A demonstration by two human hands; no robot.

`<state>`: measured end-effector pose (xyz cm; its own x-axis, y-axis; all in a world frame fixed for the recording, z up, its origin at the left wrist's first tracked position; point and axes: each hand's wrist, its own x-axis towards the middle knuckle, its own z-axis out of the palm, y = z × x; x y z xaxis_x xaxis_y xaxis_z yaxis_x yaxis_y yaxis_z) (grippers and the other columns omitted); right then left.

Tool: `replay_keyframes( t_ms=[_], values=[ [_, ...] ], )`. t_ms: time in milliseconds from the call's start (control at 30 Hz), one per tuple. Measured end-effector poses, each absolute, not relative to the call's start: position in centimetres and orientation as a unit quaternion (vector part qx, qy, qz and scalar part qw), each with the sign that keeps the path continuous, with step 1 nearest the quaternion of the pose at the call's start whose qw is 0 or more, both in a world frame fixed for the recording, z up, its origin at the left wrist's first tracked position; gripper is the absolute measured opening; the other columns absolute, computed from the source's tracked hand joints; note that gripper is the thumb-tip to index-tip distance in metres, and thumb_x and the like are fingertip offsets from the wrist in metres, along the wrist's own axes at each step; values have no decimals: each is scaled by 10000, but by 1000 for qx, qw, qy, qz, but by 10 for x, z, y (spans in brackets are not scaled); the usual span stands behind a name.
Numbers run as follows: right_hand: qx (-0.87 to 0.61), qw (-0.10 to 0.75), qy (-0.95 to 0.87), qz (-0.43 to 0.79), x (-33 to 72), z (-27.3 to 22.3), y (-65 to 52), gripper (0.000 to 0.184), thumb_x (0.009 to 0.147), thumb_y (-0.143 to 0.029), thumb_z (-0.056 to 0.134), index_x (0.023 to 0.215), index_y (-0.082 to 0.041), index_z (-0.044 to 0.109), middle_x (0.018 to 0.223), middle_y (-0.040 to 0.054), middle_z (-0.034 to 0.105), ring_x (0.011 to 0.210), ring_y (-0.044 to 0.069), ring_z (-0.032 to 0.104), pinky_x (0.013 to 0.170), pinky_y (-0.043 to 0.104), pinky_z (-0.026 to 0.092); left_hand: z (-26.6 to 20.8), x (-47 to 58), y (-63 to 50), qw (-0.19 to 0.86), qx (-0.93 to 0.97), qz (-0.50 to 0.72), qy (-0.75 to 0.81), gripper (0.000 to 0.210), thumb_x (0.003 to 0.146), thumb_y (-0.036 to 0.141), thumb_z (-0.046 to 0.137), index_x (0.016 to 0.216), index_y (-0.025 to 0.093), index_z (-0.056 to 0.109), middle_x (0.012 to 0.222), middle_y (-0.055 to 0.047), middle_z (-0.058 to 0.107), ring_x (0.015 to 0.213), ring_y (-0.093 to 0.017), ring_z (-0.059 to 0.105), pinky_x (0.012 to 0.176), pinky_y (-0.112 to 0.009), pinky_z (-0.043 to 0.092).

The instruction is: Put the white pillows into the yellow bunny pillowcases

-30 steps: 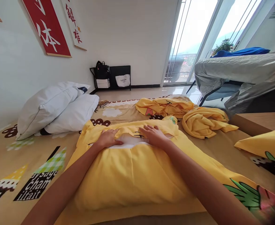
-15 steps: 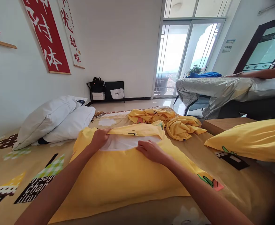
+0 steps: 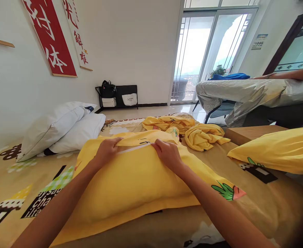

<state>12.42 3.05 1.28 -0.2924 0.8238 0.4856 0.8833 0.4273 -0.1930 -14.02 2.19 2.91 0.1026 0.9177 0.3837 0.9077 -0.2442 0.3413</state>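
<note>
A yellow pillowcase (image 3: 125, 182) lies in front of me on the bed, filled out by a white pillow (image 3: 133, 148) that shows only as a thin strip at the opening. My left hand (image 3: 108, 148) is closed on the pillowcase's far flap, left of the opening. With thumb and fingers pinched, my right hand (image 3: 167, 151) grips the pillowcase edge at the opening's right end. Green-and-pink plant prints mark the case's right side.
White pillows (image 3: 63, 131) are stacked at the left. Crumpled yellow cloths (image 3: 204, 137) lie beyond the pillowcase, and another yellow-covered pillow (image 3: 280, 148) is at the right. Further back, another person's arm (image 3: 291, 74) rests on a plastic-covered table (image 3: 239, 90).
My right hand has moved up and away with the near edge, so the opening has narrowed and less white pillow shows. The left hand stays at the flap. The view has tilted slightly.
</note>
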Motion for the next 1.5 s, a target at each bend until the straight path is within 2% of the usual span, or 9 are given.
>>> replay_keyframes(
  t_ms=[200,400,500,700,833,967,1167,1333,1500],
  values=[
    [-480,214,-849,-54,172,-19,59,250,932,-355,461,787,-194,585,861,61,671,860,197,585,815,312,328,-36,-163,-9,53,795,226,561,512,932,457,356,1311,177,557,1370,-77,554,1281,-231,497,1095,-389,386],
    [-492,237,-837,-38,229,-30,85,292,907,-436,459,783,-201,581,840,49,653,894,221,570,872,393,287,-50,-202,-39,-125,783,254,554,376,918,428,423,1144,197,615,1219,-124,622,1161,-271,556,1012,-438,438],
    [-489,226,-839,-76,232,-31,89,218,891,-339,439,833,-201,598,980,75,647,990,233,542,891,409,286,-50,-206,-42,-105,797,222,552,340,943,400,387,1120,214,609,1120,-97,641,1059,-237,586,925,-381,478],
    [-518,171,-828,-133,235,-29,95,318,909,-356,376,931,-176,637,1306,163,528,1192,315,447,951,504,271,-44,-201,-39,-93,793,191,571,398,937,441,383,1220,218,553,1235,-98,591,1161,-266,520,990,-442,408],
    [-540,204,-817,-12,241,-35,100,350,927,-341,304,985,-187,613,1163,143,621,1045,279,562,926,486,333,-45,-199,-30,-61,779,221,584,413,933,466,377,1218,214,536,1255,-108,561,1194,-257,479,1009,-448,376],
    [-560,280,-778,50,238,-36,98,368,924,-351,277,1068,-209,585,1156,110,647,1054,244,587,926,403,387,-43,-198,-20,-26,771,243,588,325,897,495,429,944,205,567,1050,-79,605,1017,-235,525,910,-413,410],
    [-524,397,-745,115,226,-20,87,325,865,-483,327,751,-221,482,828,57,642,770,193,570,710,301,438,-19,-202,-18,-14,747,341,570,328,926,458,367,717,217,446,750,-14,559,761,-181,519,786,-332,425],
    [-524,402,-745,95,224,-14,82,311,854,-499,341,701,-235,403,684,6,530,675,171,483,644,289,391,7,-204,-12,-51,715,436,544,305,906,460,402,756,213,501,1086,-66,585,1055,-194,535,964,-332,399],
    [-508,341,-786,88,227,-36,87,263,871,-422,368,702,-229,424,742,29,541,706,171,498,689,297,411,-22,-208,8,44,759,337,555,299,870,456,420,734,204,504,1288,-113,537,1227,-240,480,1017,-359,382]
  ],
)
